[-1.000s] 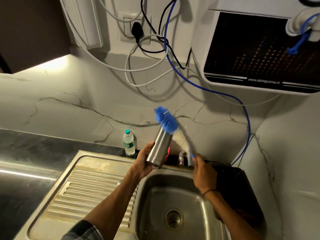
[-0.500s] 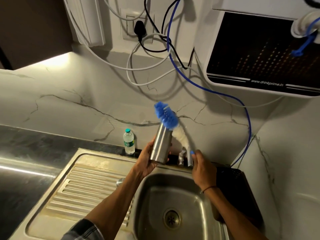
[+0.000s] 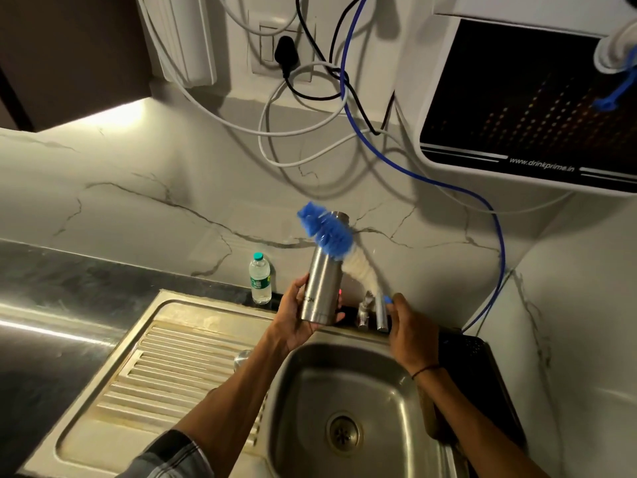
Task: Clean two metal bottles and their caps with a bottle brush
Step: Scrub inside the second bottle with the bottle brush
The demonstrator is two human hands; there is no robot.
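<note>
Over the sink (image 3: 348,381), left hand (image 3: 296,320) grips a bottle (image 3: 322,288), right hand (image 3: 410,334) grips the brush (image 3: 331,232) scrubbing its outside; no second bottle or caps visible, so likely early.

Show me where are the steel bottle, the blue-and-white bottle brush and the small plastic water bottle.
steel bottle (image 3: 320,291): head view, middle of body.
blue-and-white bottle brush (image 3: 327,232): head view, blue bristles.
small plastic water bottle (image 3: 260,279): head view, label area.

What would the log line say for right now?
left hand: holds metal bottle | right hand: holds bottle brush | brush outside bottle, above sink
</note>
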